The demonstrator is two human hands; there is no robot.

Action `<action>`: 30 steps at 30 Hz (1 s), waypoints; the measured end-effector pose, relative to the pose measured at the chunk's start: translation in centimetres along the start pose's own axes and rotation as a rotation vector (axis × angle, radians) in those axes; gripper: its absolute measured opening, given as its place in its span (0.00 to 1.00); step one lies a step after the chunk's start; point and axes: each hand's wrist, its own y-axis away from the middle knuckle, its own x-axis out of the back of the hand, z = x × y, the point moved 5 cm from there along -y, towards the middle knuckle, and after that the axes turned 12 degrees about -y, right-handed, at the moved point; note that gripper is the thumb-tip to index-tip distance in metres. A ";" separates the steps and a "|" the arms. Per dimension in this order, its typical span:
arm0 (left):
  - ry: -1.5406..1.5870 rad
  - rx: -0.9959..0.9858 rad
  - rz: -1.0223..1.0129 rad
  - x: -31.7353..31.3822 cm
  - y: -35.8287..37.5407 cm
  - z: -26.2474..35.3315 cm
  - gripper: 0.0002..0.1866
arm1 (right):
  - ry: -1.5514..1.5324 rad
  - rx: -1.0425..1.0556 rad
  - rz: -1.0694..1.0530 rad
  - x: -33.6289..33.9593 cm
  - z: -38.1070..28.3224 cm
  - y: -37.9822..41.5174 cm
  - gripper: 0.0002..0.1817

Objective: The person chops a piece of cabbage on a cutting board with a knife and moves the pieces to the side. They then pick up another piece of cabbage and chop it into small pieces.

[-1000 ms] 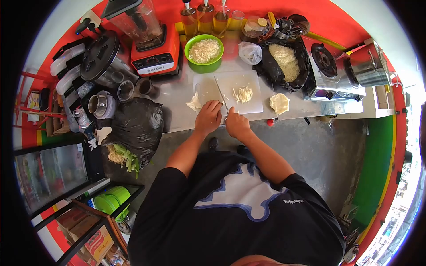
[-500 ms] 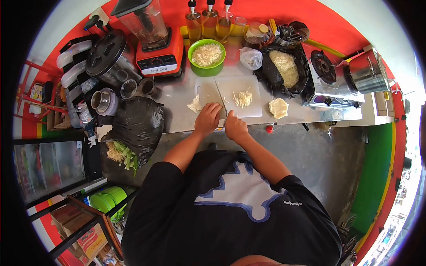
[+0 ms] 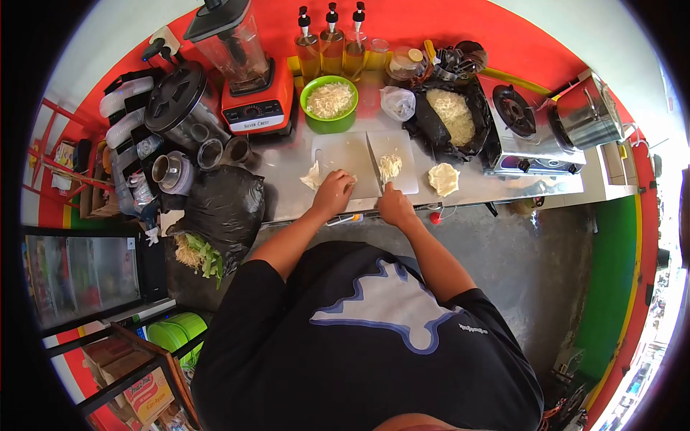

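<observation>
My right hand [image 3: 396, 206] is closed on the handle of a knife [image 3: 375, 161], whose blade points away from me over the white cutting board [image 3: 404, 184]. A pile of thin pale shreds [image 3: 389, 167] lies just right of the blade. My left hand [image 3: 335, 192] rests at the board's near left part, its fingers bent over a small pale piece [image 3: 351, 179] that is mostly hidden. A pale, irregular sheet [image 3: 312, 176] lies at the board's left edge, and a round pale one [image 3: 443, 179] lies on the metal counter to the right.
Behind the board stands a green bowl [image 3: 330, 123] of shreds, with a red blender [image 3: 255, 108] to its left. A black bag [image 3: 424, 118] of pale shreds and a gas stove [image 3: 532, 159] are at the right. Another black bag [image 3: 226, 201] sits at the left.
The knife and my right hand have moved right, away from my left hand, and the shreds lie closer together beside the blade. My left hand has shifted slightly left. The view has moved slightly.
</observation>
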 end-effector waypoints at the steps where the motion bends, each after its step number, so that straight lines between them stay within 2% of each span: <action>1: 0.006 0.036 -0.073 -0.4 -0.3 -0.3 0.07 | -0.011 0.037 -0.012 0.3 0.0 0.0 0.19; 5: -0.060 -0.012 -0.102 0.2 -0.7 -1.0 0.07 | 0.010 0.127 -0.077 1.9 -1.9 0.2 0.19; 7: -0.068 0.048 0.030 2.9 -0.8 -1.0 0.07 | 0.006 0.136 -0.187 2.2 -3.1 0.5 0.20; 8: -0.077 0.045 0.030 3.5 -0.7 -1.3 0.07 | -0.001 0.142 -0.185 2.0 -3.2 0.3 0.20; 11: 0.048 0.200 0.139 5.7 -0.1 -3.1 0.07 | 0.010 0.258 -0.215 0.7 -3.7 -0.5 0.21; 16: 0.033 0.252 0.225 7.3 1.9 -4.4 0.06 | -0.031 0.348 -0.337 -2.2 -4.0 -1.2 0.22; 20: 0.044 0.280 0.203 7.3 2.9 -4.8 0.06 | -0.106 0.344 -0.256 -2.3 -2.6 -1.2 0.22; 23: 0.067 0.282 0.171 7.3 3.2 -4.3 0.06 | -0.215 0.240 -0.221 -1.5 -0.7 -1.3 0.23; 25: 0.081 0.273 0.163 7.0 3.3 -4.4 0.06 | -0.325 0.195 -0.124 -0.4 0.6 -1.3 0.23; 30: 0.119 0.262 0.157 6.0 2.5 -4.1 0.06 | -0.227 0.144 -0.011 1.1 2.2 -0.2 0.22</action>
